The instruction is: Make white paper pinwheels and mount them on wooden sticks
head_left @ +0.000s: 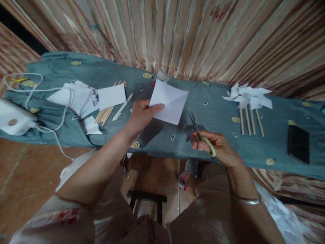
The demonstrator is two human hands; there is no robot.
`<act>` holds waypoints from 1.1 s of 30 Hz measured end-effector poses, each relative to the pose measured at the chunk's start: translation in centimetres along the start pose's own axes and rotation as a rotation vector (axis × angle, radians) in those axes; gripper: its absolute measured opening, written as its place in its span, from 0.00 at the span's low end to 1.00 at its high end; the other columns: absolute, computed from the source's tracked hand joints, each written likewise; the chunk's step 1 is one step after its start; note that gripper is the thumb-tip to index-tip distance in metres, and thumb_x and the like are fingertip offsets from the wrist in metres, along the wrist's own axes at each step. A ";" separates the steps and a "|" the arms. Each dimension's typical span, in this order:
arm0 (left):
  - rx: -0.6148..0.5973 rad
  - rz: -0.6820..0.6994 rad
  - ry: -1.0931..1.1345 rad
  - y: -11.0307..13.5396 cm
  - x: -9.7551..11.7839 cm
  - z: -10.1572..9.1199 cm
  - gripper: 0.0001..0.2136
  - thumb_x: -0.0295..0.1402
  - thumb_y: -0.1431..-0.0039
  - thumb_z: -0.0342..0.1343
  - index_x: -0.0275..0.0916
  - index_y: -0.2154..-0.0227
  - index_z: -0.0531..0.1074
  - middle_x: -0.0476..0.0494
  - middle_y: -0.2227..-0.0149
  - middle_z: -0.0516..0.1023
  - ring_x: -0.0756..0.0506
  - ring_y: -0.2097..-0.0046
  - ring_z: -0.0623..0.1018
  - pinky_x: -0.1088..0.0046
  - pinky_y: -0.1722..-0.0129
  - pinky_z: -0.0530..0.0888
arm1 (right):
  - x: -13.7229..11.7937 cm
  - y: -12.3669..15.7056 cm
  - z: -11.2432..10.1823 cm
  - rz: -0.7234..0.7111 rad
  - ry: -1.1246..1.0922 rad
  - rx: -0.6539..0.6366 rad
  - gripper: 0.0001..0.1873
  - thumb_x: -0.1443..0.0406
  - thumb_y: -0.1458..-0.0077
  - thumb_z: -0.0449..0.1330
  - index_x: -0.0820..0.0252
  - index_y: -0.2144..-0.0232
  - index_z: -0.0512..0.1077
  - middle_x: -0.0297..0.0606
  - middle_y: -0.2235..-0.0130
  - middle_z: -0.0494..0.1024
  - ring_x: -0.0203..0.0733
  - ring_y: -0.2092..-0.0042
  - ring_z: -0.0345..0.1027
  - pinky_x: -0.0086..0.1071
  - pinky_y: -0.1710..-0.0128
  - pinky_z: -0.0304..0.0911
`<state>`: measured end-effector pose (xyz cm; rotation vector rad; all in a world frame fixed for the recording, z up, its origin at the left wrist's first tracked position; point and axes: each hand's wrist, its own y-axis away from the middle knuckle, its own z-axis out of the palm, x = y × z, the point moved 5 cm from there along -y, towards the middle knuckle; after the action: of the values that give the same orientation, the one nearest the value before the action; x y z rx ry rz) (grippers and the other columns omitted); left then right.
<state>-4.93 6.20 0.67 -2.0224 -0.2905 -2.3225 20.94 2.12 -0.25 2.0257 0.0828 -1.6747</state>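
A seemingly uncut paper square (172, 101) is held in the left hand (141, 117), scissors (198, 135) in the right hand (220, 145). Assembled pinwheels (242, 96) are laid to their right, unused sticks (108, 113) to their left.

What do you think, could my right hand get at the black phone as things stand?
Probably yes: nothing but tablecloth shows between the right hand and the black phone, though the hand is holding scissors.

Left: papers (82, 94), sticks (105, 114) | centre: sheet (171, 98), then scissors (208, 145) | right: pinwheels (245, 96), then phone (298, 144)
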 end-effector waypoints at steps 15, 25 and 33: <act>-0.458 -0.004 -0.549 1.5 -2.2 3.9 0.09 0.32 0.54 0.63 0.38 0.85 0.74 0.54 0.84 0.65 0.51 0.78 0.65 0.76 0.78 0.57 | -2.2 -0.7 -0.6 -0.339 0.421 0.439 0.20 0.58 0.52 0.69 0.54 0.56 0.76 0.35 0.62 0.82 0.42 0.61 0.75 0.40 0.54 0.70; -0.242 -0.064 -0.258 0.8 -2.3 2.8 0.13 0.38 0.57 0.68 0.35 0.70 0.80 0.47 0.73 0.78 0.47 0.70 0.74 0.73 0.70 0.68 | -1.3 -1.7 0.2 -0.282 0.302 0.441 0.18 0.59 0.56 0.68 0.56 0.61 0.76 0.28 0.74 0.75 0.37 0.70 0.68 0.34 0.64 0.64; -0.216 -0.172 0.185 2.6 -2.6 4.9 0.24 0.39 0.61 0.72 0.36 0.59 0.76 0.40 0.58 0.82 0.42 0.57 0.80 0.67 0.56 0.75 | -1.2 -2.9 1.0 -0.280 -0.028 0.546 0.20 0.57 0.61 0.70 0.54 0.65 0.71 0.22 0.78 0.66 0.32 0.75 0.57 0.29 0.70 0.57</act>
<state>0.68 4.29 -1.01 -1.9172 -0.2205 -2.7335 18.74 4.57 -0.24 2.4747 -0.1208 -2.0698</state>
